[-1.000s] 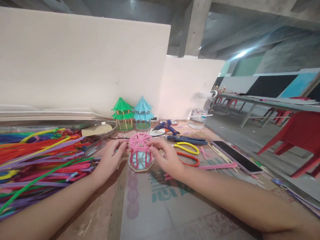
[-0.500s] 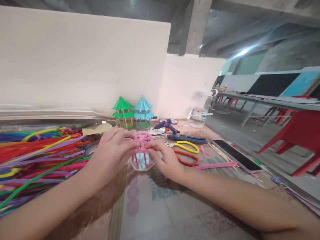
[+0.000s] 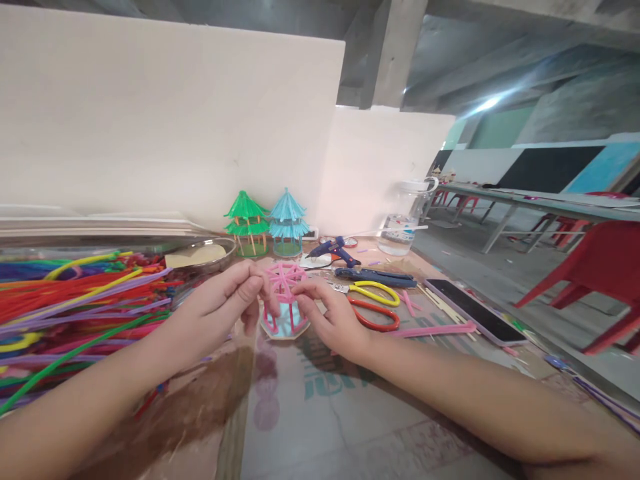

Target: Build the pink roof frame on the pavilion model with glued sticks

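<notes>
At table centre, both hands (image 3: pixel 225 303) (image 3: pixel 333 317) pinch pink straw pavilion (image 3: pixel 283 300); grip closed, base partly hidden.

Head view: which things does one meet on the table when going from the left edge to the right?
Pile of coloured straws → left hand → pink model → right hand → red scissors → long pink straw → phone.
</notes>
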Available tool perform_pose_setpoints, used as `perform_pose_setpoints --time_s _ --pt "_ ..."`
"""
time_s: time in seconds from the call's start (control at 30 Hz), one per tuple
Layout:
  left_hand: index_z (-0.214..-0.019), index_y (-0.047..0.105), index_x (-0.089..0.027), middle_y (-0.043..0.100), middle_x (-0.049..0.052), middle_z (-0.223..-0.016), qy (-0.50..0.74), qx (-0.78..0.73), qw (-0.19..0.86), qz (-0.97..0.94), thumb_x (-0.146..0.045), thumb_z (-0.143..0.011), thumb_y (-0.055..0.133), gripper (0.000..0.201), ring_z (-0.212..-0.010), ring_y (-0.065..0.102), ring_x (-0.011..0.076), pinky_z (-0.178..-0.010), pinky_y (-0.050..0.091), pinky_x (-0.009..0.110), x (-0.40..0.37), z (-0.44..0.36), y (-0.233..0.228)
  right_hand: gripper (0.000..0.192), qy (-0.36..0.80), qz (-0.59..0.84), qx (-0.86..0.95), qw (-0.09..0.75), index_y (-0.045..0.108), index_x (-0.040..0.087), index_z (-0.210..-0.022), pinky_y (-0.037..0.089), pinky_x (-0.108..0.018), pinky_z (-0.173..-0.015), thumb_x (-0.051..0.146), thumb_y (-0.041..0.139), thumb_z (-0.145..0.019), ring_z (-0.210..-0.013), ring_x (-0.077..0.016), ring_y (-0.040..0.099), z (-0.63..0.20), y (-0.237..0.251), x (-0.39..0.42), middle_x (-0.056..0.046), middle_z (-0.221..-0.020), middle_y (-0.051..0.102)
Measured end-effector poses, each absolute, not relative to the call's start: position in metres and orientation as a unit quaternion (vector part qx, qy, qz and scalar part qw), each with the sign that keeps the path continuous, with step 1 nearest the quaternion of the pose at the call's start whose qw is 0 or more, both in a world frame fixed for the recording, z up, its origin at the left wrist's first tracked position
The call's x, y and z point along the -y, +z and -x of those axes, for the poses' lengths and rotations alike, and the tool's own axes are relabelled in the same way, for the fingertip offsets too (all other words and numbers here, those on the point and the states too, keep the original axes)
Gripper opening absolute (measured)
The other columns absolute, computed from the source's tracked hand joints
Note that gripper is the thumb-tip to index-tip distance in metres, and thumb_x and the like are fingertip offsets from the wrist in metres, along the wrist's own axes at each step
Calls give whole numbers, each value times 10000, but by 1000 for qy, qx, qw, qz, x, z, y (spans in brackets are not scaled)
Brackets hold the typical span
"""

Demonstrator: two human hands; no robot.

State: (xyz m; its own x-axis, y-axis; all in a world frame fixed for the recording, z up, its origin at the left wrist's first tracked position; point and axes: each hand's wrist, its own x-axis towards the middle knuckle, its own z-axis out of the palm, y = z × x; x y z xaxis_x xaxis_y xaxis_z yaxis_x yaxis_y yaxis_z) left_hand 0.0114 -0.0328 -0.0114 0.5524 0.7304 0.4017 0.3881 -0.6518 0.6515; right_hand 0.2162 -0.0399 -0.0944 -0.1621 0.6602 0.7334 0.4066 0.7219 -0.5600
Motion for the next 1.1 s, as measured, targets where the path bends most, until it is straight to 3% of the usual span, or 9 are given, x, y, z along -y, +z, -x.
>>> perform_pose_setpoints --time_s 0.1,0.2,0.37,0.57,0.67,0.8,0.97,1.1 --pt "-617 502 -242 525 8 -589 325 -375 177 -850 -623 -842 410 452 -554 513 187 -533 428 300 30 -8 -1 142 121 359 752 539 605 227 -1024 504 -301 -781 268 484 -962 -861 -179 665 -217 -95 40 -34 -955 702" --pt "-611 506 -246 506 2 -569 342 -401 94 -845 -615 -812 397 435 -553 498 195 -536 391 304 26 -6 8 152 121 372 749 535 606 229 -1036 507 -307 -778 288 485 -963 -855 -182 667 -217 -96 38 -36 -958 704" --pt "-636 596 -255 535 -3 -541 336 -429 44 -837 -652 -754 458 437 -538 468 192 -539 358 287 18 1 9 156 114 378 750 531 609 233 -1035 514 -315 -796 296 484 -965 -879 -189 669 -217 -97 37 -40 -960 707" --pt "-640 605 -284 563 34 -587 309 -434 -117 -838 -581 -775 489 346 -561 524 243 -558 294 307 -7 24 5 162 107 374 751 533 606 234 -1042 517 -319 -795 303 480 -970 -874 -189 668 -218 -100 35 -40 -959 701" --pt "-668 621 -295 606 40 -590 270 -456 -118 -840 -519 -787 441 311 -544 544 254 -525 284 307 -16 30 3 165 111 377 750 532 607 232 -1047 519 -319 -801 308 482 -971 -876 -189 669 -218 -101 34 -41 -950 700" --pt "-786 696 -294 722 57 -719 254 -460 -88 -846 -563 -822 400 402 -642 640 278 -551 368 307 -12 25 2 163 110 378 751 531 607 231 -1043 519 -319 -808 306 484 -969 -878 -188 665 -218 -101 35 -41 -950 699" --pt "-1002 763 -304 778 66 -884 244 -455 -38 -856 -660 -750 538 491 -750 688 308 -600 440 314 -6 17 -2 162 114 379 751 529 604 233 -1050 517 -317 -807 308 484 -971 -878 -187 662 -218 -100 35 -40 -956 696" --pt "-927 777 -312 777 70 -837 231 -448 -28 -863 -623 -737 576 416 -740 684 303 -575 426 306 -9 18 -8 162 112 381 751 528 607 231 -1054 519 -320 -810 308 492 -968 -878 -190 662 -218 -101 35 -40 -953 697"
